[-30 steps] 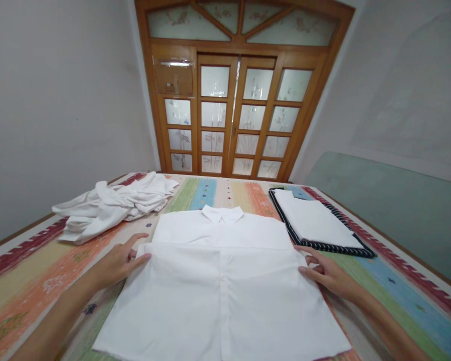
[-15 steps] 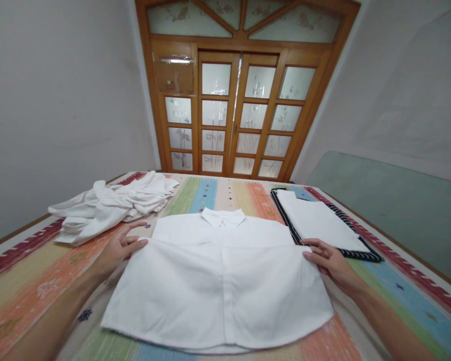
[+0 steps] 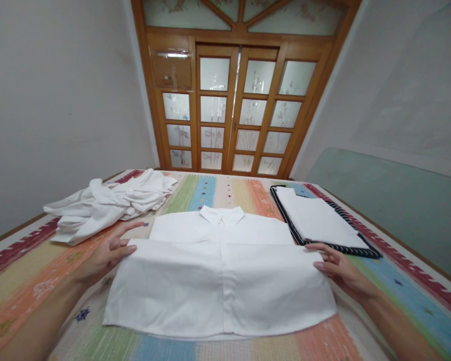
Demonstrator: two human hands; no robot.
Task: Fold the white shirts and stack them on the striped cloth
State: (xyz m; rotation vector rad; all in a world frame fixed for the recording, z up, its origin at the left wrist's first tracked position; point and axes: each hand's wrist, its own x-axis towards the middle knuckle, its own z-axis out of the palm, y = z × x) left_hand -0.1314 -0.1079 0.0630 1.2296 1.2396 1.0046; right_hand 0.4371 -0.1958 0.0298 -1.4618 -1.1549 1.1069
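A white collared shirt (image 3: pixel 221 288) lies in front of me, its lower part turned up in a wide fold below the collar (image 3: pixel 222 214). My left hand (image 3: pixel 115 252) is at the fold's left corner. Its index finger is stretched out and its thumb rests at the cloth's edge, with a gap between them. At the fold's right corner, my right hand (image 3: pixel 334 265) has its fingertips on the edge and the thumb apart lower down. Neither hand appears to grip the fabric.
A crumpled white garment (image 3: pixel 113 203) lies at the far left. On the right, a folded white garment (image 3: pixel 323 220) rests on a black-and-white striped one (image 3: pixel 361 250). Everything lies on a colourful striped cover (image 3: pixel 195 346). Beyond are wooden glass-paned doors (image 3: pixel 233 105).
Both hands have moved slightly outward and their fingers have spread at the shirt's corners. The folded part of the shirt has settled flatter, its front edge now farther from me.
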